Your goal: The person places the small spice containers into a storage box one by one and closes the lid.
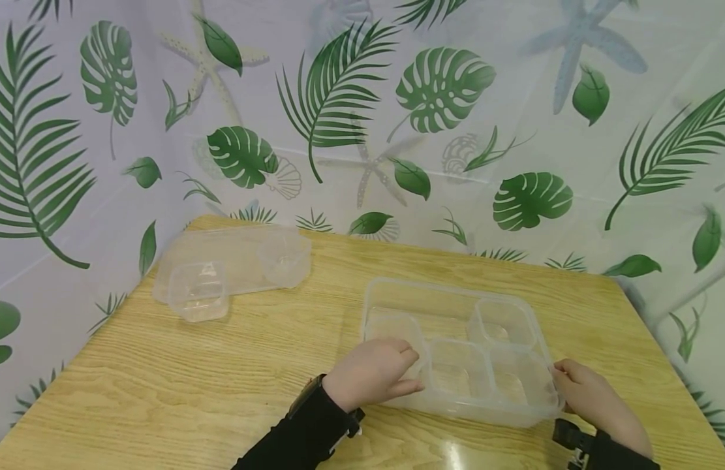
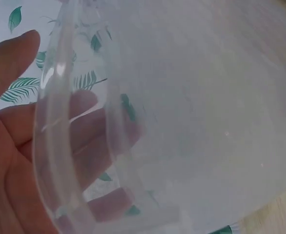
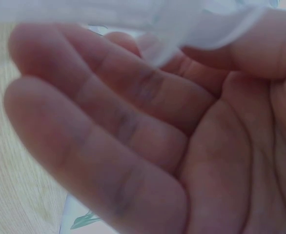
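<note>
A large clear plastic box (image 1: 429,290) lies on the wooden table, with several small clear containers (image 1: 459,365) inside it. At its left side is my left hand (image 1: 374,372), thumb apart from the fingers. In the left wrist view, the fingers (image 2: 87,146) show through clear plastic, while the thumb (image 2: 11,66) stands off its rim. My right hand (image 1: 591,398) grips the box's right front corner. The right wrist view has the thumb (image 3: 250,48) at the plastic edge and the curled fingers (image 3: 99,141) beneath it.
Toward the back left of the table (image 1: 221,378) lies a flat clear plastic sheet or lid (image 1: 239,274). One small clear container (image 1: 198,294) is at its front edge, another (image 1: 286,258) near its right end. A leaf-patterned cloth (image 1: 339,130) hangs behind and at both sides.
</note>
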Demonstrator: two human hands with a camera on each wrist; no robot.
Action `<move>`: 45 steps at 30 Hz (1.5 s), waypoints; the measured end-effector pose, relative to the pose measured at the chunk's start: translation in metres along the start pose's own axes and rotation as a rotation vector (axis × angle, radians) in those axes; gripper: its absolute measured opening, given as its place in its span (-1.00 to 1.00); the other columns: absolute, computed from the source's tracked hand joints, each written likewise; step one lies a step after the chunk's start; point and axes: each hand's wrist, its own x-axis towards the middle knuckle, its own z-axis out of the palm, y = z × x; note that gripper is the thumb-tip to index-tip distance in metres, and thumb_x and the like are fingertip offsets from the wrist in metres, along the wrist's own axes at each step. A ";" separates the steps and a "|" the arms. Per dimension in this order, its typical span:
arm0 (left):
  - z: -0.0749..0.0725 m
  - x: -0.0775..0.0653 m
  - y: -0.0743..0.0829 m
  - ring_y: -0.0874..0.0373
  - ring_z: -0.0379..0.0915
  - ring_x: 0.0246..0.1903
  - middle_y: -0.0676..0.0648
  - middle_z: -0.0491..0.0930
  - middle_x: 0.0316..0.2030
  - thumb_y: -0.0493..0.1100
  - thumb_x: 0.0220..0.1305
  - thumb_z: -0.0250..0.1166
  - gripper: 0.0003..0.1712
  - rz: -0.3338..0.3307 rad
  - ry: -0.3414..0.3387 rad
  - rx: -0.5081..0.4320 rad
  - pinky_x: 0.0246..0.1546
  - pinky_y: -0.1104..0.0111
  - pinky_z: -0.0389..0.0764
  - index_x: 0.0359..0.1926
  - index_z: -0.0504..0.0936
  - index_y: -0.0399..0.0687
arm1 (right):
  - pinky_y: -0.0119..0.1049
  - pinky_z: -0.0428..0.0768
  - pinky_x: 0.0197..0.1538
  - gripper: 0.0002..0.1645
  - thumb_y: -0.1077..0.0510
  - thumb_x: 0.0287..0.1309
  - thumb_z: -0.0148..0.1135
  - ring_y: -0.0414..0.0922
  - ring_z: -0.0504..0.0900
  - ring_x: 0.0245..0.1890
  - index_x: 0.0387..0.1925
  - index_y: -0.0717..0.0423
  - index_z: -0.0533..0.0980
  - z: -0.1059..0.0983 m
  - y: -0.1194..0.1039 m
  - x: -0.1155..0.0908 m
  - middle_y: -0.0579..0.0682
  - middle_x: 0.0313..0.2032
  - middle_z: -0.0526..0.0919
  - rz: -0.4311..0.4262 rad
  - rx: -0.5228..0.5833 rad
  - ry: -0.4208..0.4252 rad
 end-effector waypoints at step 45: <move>-0.005 -0.002 0.014 0.41 0.24 -0.67 0.18 0.35 -0.69 -0.03 0.04 0.29 -0.82 -0.015 -0.118 0.064 -0.67 0.55 0.30 -0.56 0.48 0.09 | -0.24 0.46 -0.40 -0.41 0.04 0.34 -0.32 -0.10 0.47 -0.40 0.02 0.58 0.21 0.001 -0.001 0.000 0.12 -0.30 0.49 0.006 -0.015 0.013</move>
